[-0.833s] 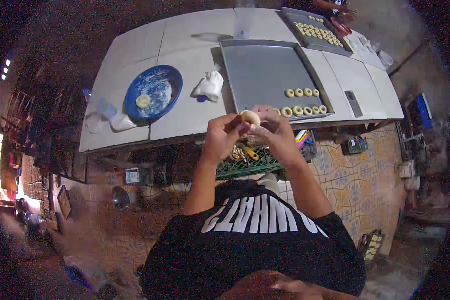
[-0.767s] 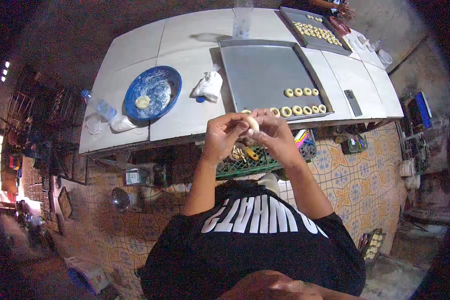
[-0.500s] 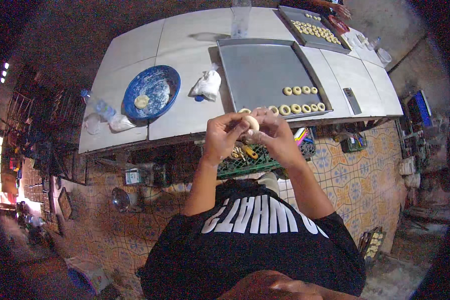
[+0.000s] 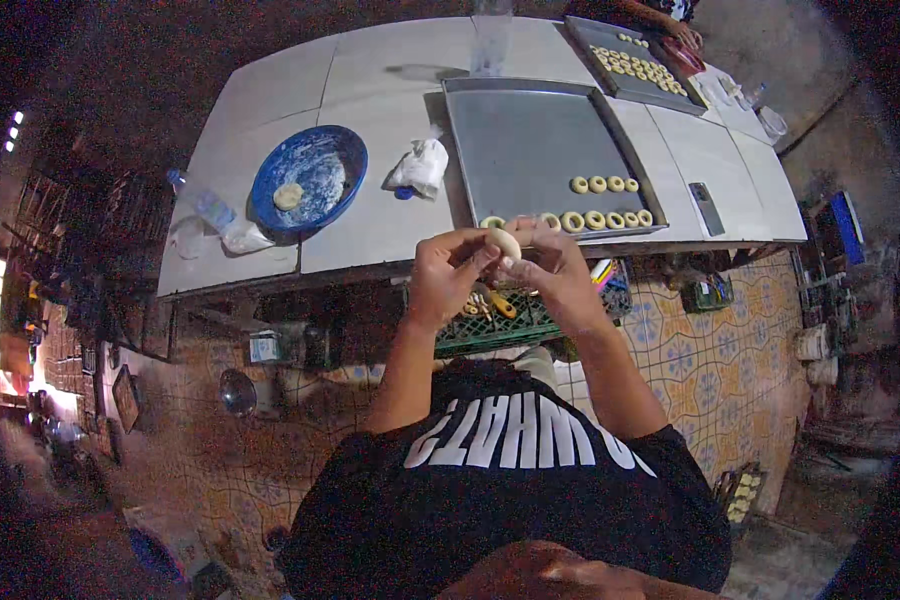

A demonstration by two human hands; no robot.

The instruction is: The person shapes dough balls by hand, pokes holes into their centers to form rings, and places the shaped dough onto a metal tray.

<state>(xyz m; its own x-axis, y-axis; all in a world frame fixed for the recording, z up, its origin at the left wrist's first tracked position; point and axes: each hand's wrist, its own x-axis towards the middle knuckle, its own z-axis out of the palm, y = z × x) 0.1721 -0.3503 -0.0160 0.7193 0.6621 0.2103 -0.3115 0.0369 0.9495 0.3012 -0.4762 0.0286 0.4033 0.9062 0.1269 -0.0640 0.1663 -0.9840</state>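
Both hands raised at the near edge of the bench (image 4: 370, 235): left hand (image 4: 448, 272) and right hand (image 4: 550, 270) fingers pinch one pale dough piece (image 4: 503, 242) between them, just short of the tray (image 4: 530, 150) with dough rings (image 4: 602, 218).

Blue bowl (image 4: 310, 178); crumpled white cloth (image 4: 419, 167); green crate (image 4: 490, 325).

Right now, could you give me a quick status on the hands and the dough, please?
Both hands, left hand and right hand, raised at table edge, fingers pinching one dough piece. Tray beyond holds dough rings along near edge. Nothing between hands and tray.
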